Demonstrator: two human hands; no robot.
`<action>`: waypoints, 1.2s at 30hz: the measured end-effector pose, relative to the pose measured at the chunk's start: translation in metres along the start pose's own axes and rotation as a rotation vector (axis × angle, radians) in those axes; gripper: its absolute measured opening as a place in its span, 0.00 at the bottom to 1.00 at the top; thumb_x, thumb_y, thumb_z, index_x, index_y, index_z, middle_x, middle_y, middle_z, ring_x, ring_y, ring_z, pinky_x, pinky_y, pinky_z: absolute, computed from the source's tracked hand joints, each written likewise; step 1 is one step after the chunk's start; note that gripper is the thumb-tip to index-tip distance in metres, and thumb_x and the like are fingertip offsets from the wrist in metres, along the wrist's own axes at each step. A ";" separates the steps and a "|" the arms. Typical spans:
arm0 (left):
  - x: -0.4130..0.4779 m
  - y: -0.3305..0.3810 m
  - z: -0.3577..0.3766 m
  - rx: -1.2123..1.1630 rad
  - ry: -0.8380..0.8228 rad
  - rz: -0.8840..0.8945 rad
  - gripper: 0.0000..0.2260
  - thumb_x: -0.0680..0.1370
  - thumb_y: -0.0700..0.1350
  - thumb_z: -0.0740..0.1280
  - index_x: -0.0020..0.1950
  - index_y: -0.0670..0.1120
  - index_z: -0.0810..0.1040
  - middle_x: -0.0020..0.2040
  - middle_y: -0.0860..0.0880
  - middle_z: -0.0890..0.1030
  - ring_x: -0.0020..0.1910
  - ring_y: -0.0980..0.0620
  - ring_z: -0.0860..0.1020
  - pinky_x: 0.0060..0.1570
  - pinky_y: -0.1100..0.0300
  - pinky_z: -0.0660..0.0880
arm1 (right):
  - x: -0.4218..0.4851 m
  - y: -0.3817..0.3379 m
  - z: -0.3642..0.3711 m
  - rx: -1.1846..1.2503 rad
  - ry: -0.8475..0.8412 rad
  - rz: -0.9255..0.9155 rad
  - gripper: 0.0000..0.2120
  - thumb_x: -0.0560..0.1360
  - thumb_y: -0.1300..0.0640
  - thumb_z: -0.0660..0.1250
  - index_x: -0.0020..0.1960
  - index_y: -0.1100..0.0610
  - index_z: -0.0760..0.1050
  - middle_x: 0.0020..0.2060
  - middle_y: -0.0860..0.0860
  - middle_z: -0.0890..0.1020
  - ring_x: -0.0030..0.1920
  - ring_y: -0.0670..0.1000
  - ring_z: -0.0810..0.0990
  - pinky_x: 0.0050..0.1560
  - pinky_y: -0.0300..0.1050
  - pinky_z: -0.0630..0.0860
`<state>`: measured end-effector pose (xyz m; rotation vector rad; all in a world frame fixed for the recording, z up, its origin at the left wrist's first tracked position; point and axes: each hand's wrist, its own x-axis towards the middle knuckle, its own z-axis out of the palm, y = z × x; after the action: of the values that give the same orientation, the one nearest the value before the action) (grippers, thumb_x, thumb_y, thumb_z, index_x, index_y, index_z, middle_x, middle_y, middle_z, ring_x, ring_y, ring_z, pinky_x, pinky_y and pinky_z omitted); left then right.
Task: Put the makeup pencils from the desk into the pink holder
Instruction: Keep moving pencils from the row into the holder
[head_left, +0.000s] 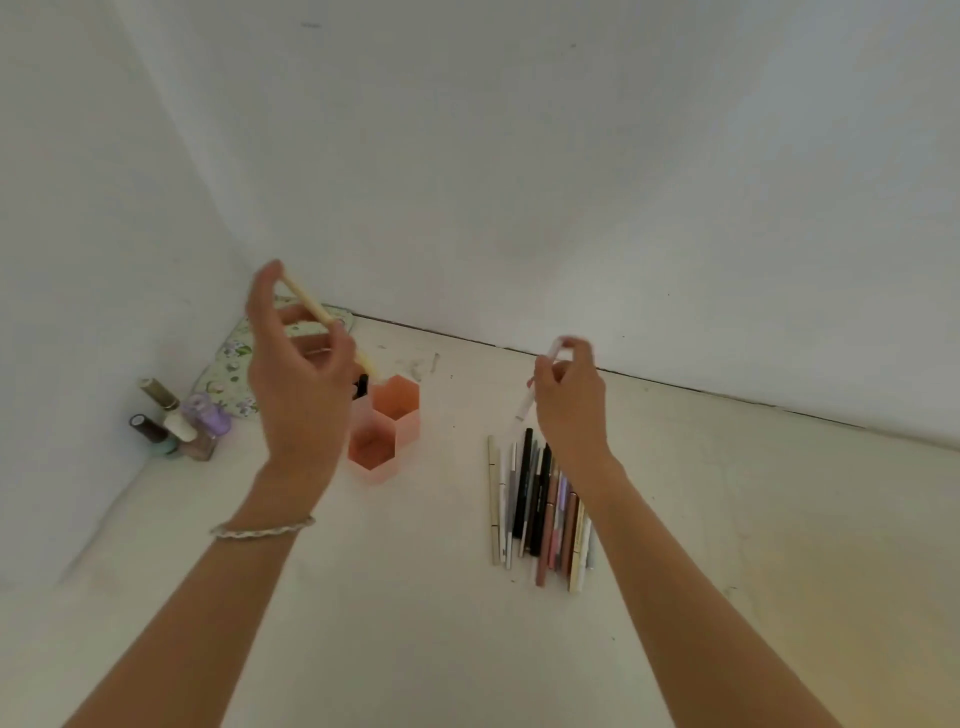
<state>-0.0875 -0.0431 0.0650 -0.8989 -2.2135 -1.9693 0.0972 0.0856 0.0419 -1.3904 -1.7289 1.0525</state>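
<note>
While the left hand (298, 374) pinches a cream pencil (311, 306) between thumb and fingertips, the pencil slants down toward the pink holder (387, 428), its lower end just above the honeycomb cups. Over to the right, the right hand (569, 400) pinches a pale pink pencil (527, 402) at its upper end, above the row of pencils (535, 509) lying on the desk (415, 597).

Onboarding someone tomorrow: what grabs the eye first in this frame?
Two raised hands, each pinching a pencil: the left hand angles a cream pencil down toward the pink holder, the right hand holds a pale pencil. Below the right hand, a row of pencils lies on the desk.
</note>
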 end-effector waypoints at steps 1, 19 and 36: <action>0.009 -0.003 -0.006 0.032 0.039 0.015 0.27 0.77 0.44 0.68 0.73 0.58 0.62 0.48 0.58 0.78 0.38 0.61 0.83 0.35 0.70 0.78 | 0.001 -0.009 0.000 0.076 0.019 -0.043 0.11 0.82 0.56 0.59 0.64 0.53 0.65 0.36 0.58 0.81 0.30 0.47 0.75 0.32 0.41 0.73; -0.003 -0.058 -0.050 0.427 0.037 0.307 0.14 0.77 0.36 0.61 0.62 0.40 0.76 0.59 0.42 0.77 0.61 0.43 0.73 0.64 0.47 0.70 | -0.033 -0.068 0.122 0.107 -0.121 -0.531 0.12 0.81 0.57 0.63 0.60 0.49 0.63 0.43 0.50 0.80 0.42 0.50 0.81 0.44 0.46 0.79; -0.128 -0.032 0.085 0.629 -0.815 -0.216 0.11 0.81 0.45 0.62 0.64 0.45 0.72 0.58 0.47 0.78 0.55 0.49 0.78 0.54 0.57 0.74 | -0.013 0.009 0.008 -0.054 0.203 -0.369 0.14 0.75 0.69 0.59 0.54 0.57 0.78 0.49 0.46 0.80 0.47 0.42 0.77 0.47 0.32 0.72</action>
<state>0.0330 -0.0149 -0.0312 -1.5556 -3.1590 -0.8371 0.0971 0.0723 0.0299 -1.1092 -1.7826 0.6455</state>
